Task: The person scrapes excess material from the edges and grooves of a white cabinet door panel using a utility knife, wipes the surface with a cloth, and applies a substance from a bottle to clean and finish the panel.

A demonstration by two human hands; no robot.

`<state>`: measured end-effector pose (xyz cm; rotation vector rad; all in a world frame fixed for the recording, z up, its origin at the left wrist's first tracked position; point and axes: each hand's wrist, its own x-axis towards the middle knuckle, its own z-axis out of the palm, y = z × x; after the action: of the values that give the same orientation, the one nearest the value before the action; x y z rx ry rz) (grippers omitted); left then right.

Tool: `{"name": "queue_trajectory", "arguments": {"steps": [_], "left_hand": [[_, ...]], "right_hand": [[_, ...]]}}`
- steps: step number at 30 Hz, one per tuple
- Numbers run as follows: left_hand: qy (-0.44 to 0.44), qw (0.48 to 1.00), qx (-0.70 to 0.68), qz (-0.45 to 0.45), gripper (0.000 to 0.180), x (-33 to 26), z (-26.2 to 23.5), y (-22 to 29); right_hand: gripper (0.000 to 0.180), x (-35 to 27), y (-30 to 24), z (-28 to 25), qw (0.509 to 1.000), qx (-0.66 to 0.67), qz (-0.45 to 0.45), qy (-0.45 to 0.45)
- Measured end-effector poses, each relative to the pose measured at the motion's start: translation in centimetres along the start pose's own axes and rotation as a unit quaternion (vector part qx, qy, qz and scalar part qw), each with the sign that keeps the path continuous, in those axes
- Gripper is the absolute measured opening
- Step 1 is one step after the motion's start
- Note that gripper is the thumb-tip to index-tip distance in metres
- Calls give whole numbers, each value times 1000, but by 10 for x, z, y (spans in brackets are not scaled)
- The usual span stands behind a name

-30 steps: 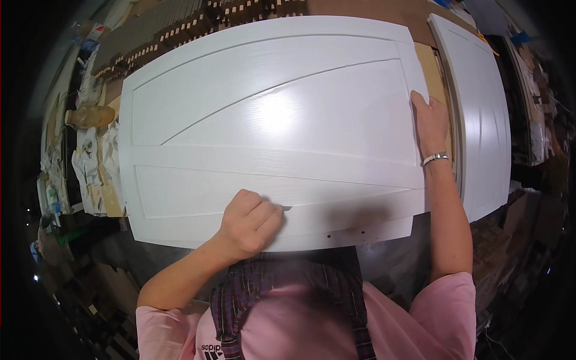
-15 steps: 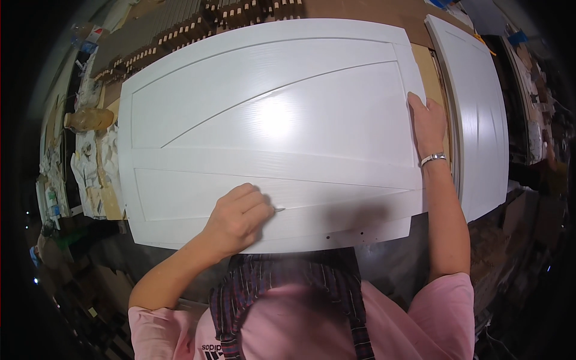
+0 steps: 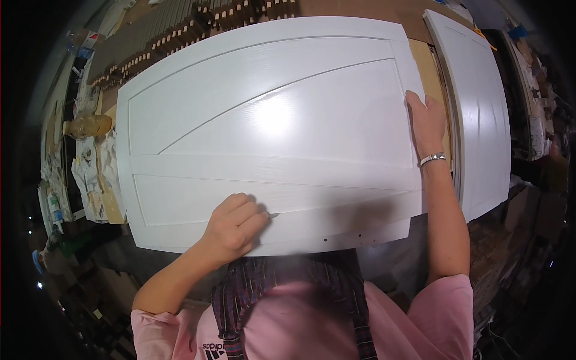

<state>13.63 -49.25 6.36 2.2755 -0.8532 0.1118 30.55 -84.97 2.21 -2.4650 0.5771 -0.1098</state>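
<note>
A large white panelled door (image 3: 282,162) with grooved lines lies before me, its near edge close to my body. My left hand (image 3: 235,227) is closed in a pinch over its near part. A thin, pointed metal tool (image 3: 273,215) sticks out from those fingers, its tip at the lowest slanting groove. Most of the tool is hidden in the hand, so its exact kind does not show. At the door's right edge, my right hand (image 3: 428,125) grips the rim, thumb on the near face side and the other fingers mostly hidden.
Another white panel (image 3: 480,114) stands close on the right. Several stacked brown strips (image 3: 174,45) lie behind the door. To the left are a cloudy plastic bottle (image 3: 88,126) and crumpled white paper (image 3: 87,171). Small dark holes mark the door's near edge.
My left hand has shifted slightly left and nearer to me, with the tool's tip still along the groove. My right hand keeps its hold on the door's edge.
</note>
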Motion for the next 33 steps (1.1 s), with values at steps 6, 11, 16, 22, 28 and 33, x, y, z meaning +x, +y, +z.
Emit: {"name": "queue_trajectory", "arguments": {"steps": [6,11,16,22,28,33], "left_hand": [[40,998,28,26,23,5,14,0],[80,991,93,54,18,0,20,4],[70,991,94,71,20,1,17,2],[18,1000,5,14,22,-2,0,0],[37,998,46,16,18,3,12,3],[61,991,96,66,16,-6,17,2]], "right_hand": [[51,-1,-7,-1,1000,7,-3,-3],[50,3,-2,3,1000,20,10,-3],[49,2,-2,3,1000,2,-2,-3],[51,-4,-10,-3,1000,-11,-11,-6],[52,0,-6,2,999,-28,-15,14],[52,2,-3,2,1000,-11,-3,2]]}}
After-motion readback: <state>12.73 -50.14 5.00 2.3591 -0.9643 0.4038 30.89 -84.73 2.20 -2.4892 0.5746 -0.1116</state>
